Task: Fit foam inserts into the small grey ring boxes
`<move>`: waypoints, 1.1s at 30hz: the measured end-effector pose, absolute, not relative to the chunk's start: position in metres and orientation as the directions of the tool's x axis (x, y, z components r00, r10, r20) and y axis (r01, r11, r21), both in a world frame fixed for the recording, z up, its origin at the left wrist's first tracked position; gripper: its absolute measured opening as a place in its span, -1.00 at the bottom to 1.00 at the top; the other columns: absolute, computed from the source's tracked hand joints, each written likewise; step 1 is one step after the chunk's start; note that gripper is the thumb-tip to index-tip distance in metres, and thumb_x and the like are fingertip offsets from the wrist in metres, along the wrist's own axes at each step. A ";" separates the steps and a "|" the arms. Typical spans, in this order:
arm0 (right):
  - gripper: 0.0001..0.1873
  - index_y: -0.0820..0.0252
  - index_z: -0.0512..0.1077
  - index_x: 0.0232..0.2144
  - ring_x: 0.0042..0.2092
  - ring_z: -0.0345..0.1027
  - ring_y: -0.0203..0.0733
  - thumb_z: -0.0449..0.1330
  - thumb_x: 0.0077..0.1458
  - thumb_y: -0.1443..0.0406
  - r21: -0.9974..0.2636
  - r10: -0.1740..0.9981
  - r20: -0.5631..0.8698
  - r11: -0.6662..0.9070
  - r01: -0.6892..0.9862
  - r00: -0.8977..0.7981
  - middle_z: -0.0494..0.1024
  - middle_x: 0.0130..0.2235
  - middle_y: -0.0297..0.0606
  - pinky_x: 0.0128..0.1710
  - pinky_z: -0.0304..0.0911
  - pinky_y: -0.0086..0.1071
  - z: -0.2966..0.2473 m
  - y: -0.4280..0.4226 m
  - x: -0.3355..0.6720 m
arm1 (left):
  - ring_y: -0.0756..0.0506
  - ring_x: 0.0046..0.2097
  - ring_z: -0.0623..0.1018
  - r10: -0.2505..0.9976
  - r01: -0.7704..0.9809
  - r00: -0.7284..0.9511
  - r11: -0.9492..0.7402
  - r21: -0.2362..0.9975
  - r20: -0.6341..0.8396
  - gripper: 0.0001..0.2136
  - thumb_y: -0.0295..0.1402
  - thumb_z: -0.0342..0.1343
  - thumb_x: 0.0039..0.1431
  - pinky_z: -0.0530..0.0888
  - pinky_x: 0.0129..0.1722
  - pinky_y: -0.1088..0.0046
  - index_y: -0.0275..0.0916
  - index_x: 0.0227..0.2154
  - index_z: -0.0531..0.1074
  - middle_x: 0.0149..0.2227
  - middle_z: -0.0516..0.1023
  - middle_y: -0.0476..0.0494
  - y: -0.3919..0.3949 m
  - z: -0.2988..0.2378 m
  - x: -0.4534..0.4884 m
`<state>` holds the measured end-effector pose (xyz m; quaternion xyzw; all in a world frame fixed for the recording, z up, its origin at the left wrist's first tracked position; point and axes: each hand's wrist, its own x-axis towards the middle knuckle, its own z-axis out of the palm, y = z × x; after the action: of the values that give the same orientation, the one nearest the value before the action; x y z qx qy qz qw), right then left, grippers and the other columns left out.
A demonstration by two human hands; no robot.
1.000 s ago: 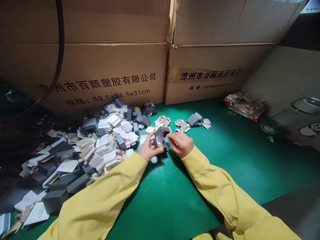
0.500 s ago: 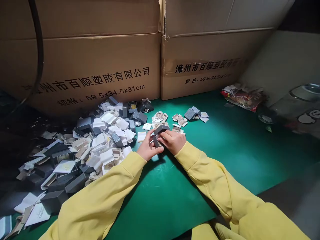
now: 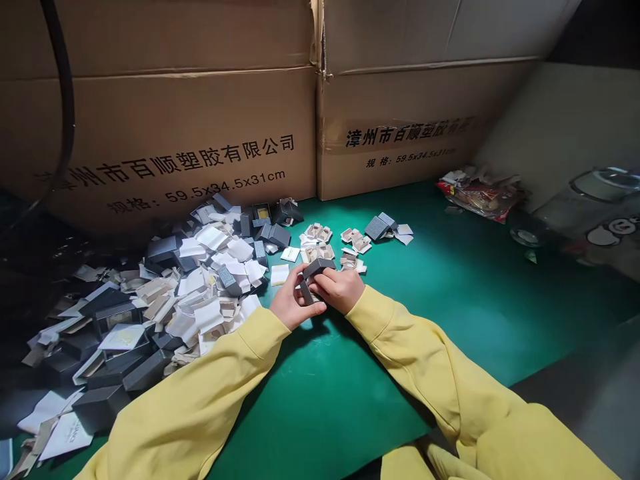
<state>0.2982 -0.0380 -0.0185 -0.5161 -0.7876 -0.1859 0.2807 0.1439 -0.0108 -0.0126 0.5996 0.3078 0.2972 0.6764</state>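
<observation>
A small dark grey hinged box [image 3: 319,267], its lid raised, is held up over the green table. My left hand [image 3: 291,301] grips it from the left, thumb along its lower front edge. My right hand [image 3: 341,288] is closed at its right side, with fingertips at the opening between lid and base; whatever they pinch inside is hidden. Just beyond the hands lie folded beige card inserts [image 3: 317,251] and a white card [image 3: 280,275].
A large heap of white papers [image 3: 207,313] and dark boxes [image 3: 103,403] covers the table's left side. Two cardboard cartons [image 3: 210,113] stand at the back. Another dark box [image 3: 377,227], a red plastic bag [image 3: 477,197] and a clear jar [image 3: 590,207] are to the right.
The whole view has shifted slightly. My right fingers have moved a little deeper into the opening of the small box; my left hand keeps its hold.
</observation>
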 end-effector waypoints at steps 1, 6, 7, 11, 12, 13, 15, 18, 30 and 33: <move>-0.59 0.20 0.42 -0.54 -0.55 0.11 -0.42 -0.09 0.23 0.23 0.006 0.703 0.638 0.405 0.914 -0.316 0.38 -0.55 -0.32 -0.53 -0.14 -0.40 -0.019 -0.038 0.298 | 0.01 -0.32 0.45 0.774 -0.027 0.631 0.100 0.995 -0.061 -0.24 -0.38 0.35 -0.28 0.47 -0.35 0.49 -0.11 0.03 0.10 -0.21 0.35 -0.07 -0.011 -0.013 0.144; -0.57 0.20 0.41 -0.59 -0.58 0.09 -0.43 -0.08 0.22 0.23 0.038 0.674 0.667 0.394 0.918 -0.317 0.34 -0.61 -0.34 -0.54 -0.20 -0.38 -0.020 -0.038 0.299 | 0.00 -0.30 0.46 0.782 -0.019 0.620 0.099 0.995 -0.066 -0.24 -0.38 0.35 -0.29 0.47 -0.35 0.48 -0.11 0.02 0.10 -0.17 0.33 -0.10 -0.011 -0.012 0.144; -0.57 0.20 0.41 -0.58 -0.58 0.10 -0.43 -0.08 0.23 0.23 0.039 0.676 0.666 0.390 0.920 -0.315 0.34 -0.61 -0.34 -0.55 -0.20 -0.38 -0.020 -0.038 0.299 | -0.01 -0.29 0.46 0.789 -0.016 0.611 0.100 0.995 -0.069 -0.24 -0.37 0.35 -0.30 0.48 -0.35 0.48 -0.12 0.02 0.11 -0.18 0.33 -0.10 -0.011 -0.011 0.145; -0.58 0.18 0.42 -0.56 -0.56 0.13 -0.43 -0.08 0.23 0.22 0.028 0.673 0.672 0.393 0.919 -0.308 0.36 -0.61 -0.35 -0.54 -0.20 -0.39 -0.020 -0.038 0.300 | -0.02 -0.29 0.46 0.816 0.012 0.568 0.123 0.992 -0.108 -0.24 -0.37 0.36 -0.32 0.48 -0.35 0.47 -0.13 0.01 0.11 -0.23 0.33 -0.07 -0.011 -0.008 0.147; -0.59 0.17 0.43 -0.56 -0.55 0.14 -0.42 -0.07 0.23 0.22 0.023 0.671 0.677 0.391 0.920 -0.302 0.36 -0.61 -0.35 -0.54 -0.20 -0.40 -0.020 -0.038 0.301 | -0.02 -0.29 0.46 0.818 0.013 0.564 0.130 0.991 -0.115 -0.23 -0.37 0.36 -0.32 0.48 -0.35 0.47 -0.14 0.01 0.11 -0.23 0.32 -0.07 -0.011 -0.008 0.148; -0.60 0.17 0.43 -0.55 -0.55 0.15 -0.42 -0.07 0.22 0.22 0.015 0.674 0.678 0.386 0.922 -0.293 0.37 -0.61 -0.35 -0.54 -0.19 -0.40 -0.020 -0.038 0.301 | -0.02 -0.29 0.46 0.818 0.009 0.563 0.134 0.991 -0.116 -0.23 -0.37 0.36 -0.33 0.48 -0.35 0.47 -0.14 0.01 0.11 -0.22 0.32 -0.08 -0.011 -0.008 0.148; -0.62 0.15 0.45 -0.53 -0.54 0.17 -0.42 -0.05 0.22 0.21 -0.007 0.694 0.667 0.371 0.929 -0.272 0.40 -0.58 -0.36 -0.54 -0.18 -0.41 -0.021 -0.038 0.300 | -0.02 -0.29 0.46 0.816 -0.006 0.567 0.139 0.990 -0.111 -0.23 -0.38 0.36 -0.33 0.48 -0.35 0.47 -0.14 0.01 0.11 -0.22 0.32 -0.08 -0.011 -0.008 0.149; -0.64 0.12 0.47 -0.48 -0.52 0.20 -0.42 -0.04 0.21 0.18 -0.051 0.735 0.631 0.358 0.932 -0.248 0.46 -0.52 -0.36 -0.54 -0.16 -0.42 -0.020 -0.037 0.299 | 0.00 -0.30 0.46 0.827 -0.022 0.552 0.143 0.990 -0.107 -0.24 -0.38 0.36 -0.33 0.47 -0.33 0.48 -0.12 0.00 0.12 -0.18 0.33 -0.09 -0.012 -0.009 0.148; -0.64 0.11 0.49 -0.45 -0.50 0.26 -0.41 -0.02 0.18 0.11 -0.043 0.779 0.577 0.328 0.944 -0.245 0.51 -0.42 -0.34 -0.55 -0.16 -0.40 -0.013 -0.038 0.300 | -0.05 -0.24 0.48 0.800 -0.053 0.593 0.145 0.988 -0.085 -0.26 -0.34 0.35 -0.28 0.46 -0.28 0.45 -0.12 0.00 0.09 -0.16 0.35 -0.11 -0.009 -0.012 0.146; -0.62 0.13 0.47 -0.49 -0.53 0.22 -0.41 -0.04 0.19 0.14 0.017 0.738 0.615 0.342 0.940 -0.279 0.47 -0.53 -0.34 -0.55 -0.20 -0.40 -0.013 -0.039 0.301 | -0.03 -0.26 0.48 0.786 -0.045 0.615 0.118 0.992 -0.065 -0.27 -0.32 0.34 -0.25 0.45 -0.30 0.47 -0.12 0.01 0.08 -0.18 0.35 -0.09 -0.010 -0.012 0.146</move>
<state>0.3005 -0.0389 -0.0127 -0.5402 -0.7762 -0.1928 0.2618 0.1464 -0.0102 -0.0125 0.5893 0.3141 0.3063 0.6783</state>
